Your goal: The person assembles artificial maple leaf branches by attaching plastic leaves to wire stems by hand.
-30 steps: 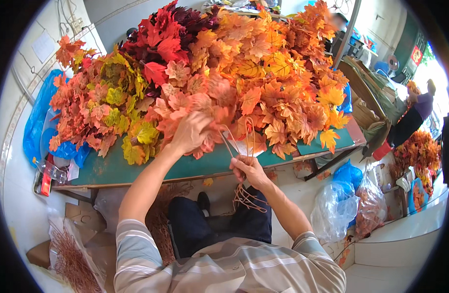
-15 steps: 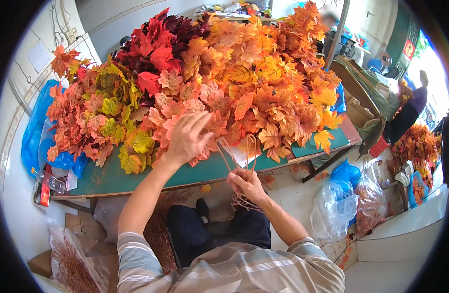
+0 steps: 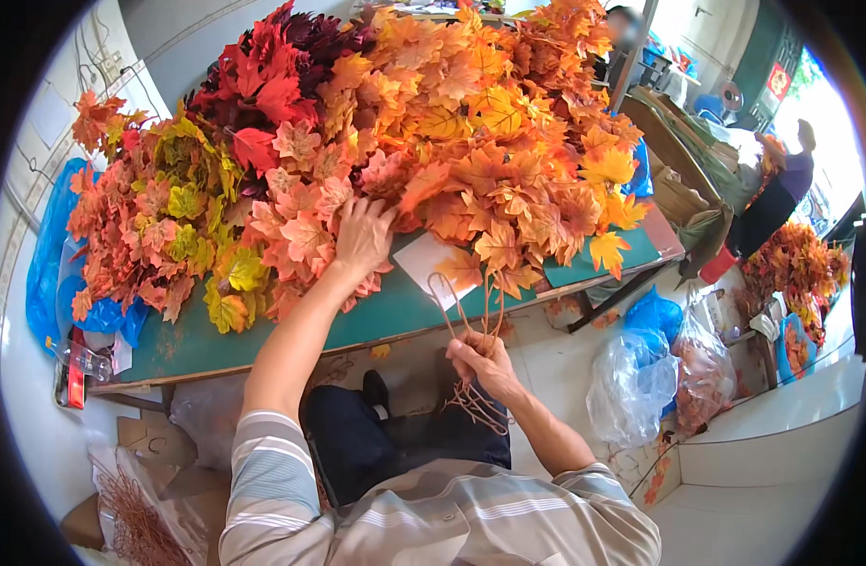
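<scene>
Daylight glares white past the right end of the desk (image 3: 183, 347); fisheye distortion bows its front edge; black rims the view.

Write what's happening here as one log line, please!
left hand: fingers among pink leaves | right hand: holding looped brown strands | green table: under leaf pile

Striped grey-beige short-sleeved shirt (image 3: 442, 514); dark, probably navy trousers (image 3: 353, 434).
</scene>
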A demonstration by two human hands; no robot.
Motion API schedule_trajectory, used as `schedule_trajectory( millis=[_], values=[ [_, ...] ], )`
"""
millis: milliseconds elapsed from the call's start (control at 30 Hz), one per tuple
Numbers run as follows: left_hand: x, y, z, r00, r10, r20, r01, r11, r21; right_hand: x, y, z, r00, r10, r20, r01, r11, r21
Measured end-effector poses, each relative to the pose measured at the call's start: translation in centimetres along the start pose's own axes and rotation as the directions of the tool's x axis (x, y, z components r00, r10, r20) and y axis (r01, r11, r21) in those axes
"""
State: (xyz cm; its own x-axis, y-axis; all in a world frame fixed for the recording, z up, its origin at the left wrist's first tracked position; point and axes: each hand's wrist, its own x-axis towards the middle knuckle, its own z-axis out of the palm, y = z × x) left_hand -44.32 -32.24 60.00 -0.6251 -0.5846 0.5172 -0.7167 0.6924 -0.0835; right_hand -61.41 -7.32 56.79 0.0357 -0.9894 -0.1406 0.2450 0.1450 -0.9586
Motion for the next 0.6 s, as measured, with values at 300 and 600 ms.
schedule_trajectory(
  millis=[300,600],
  values=[
    [0.4,-0.2,-0.5,0.988,-0.085,0.125,0.098,0.990,-0.103,2.6,-3.0,1.3,0.633,-0.711,0.307,0.595,0.193,-0.780],
    [-0.6,0.9,-3.2,0.996,0.069,0.052,-0.060,0.986,-0.156,4.3,0.4,4.7,0.731,-0.569,0.377,0.595,0.261,-0.760]
  ],
)
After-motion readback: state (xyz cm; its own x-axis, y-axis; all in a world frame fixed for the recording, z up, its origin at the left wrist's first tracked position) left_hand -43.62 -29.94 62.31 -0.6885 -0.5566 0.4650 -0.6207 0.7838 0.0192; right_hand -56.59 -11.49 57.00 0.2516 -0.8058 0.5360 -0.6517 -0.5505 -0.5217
